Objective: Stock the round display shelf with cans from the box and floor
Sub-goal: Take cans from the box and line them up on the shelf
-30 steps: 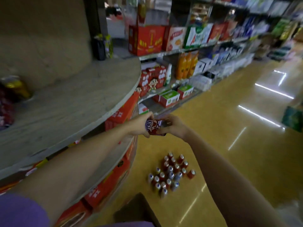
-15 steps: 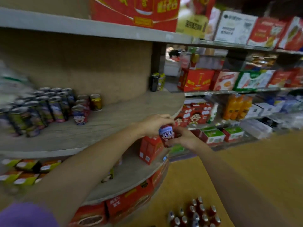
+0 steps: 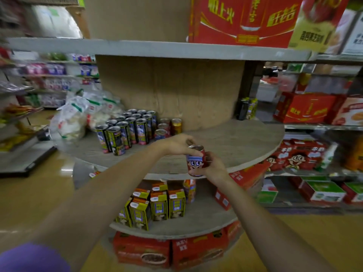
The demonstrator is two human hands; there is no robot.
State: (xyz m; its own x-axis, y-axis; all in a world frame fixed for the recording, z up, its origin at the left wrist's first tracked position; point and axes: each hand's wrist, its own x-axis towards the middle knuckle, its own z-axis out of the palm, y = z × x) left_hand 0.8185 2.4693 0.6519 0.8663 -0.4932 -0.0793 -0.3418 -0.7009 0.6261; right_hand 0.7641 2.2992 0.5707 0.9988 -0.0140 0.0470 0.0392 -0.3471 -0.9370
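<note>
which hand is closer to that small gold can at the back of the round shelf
Left. The left hand sits just in front of the gold can; the right hand is lower and further right, both holding the red can.

bare shelf right, cans crowding left — passable

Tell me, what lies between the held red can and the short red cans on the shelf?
Only bare shelf board, in the head view.

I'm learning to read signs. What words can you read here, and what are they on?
"上火": red carton, up top.
"王老吉": same carton.
The can being held: cartoon face, no readable words.
Everything else: too blurred to read.
</note>
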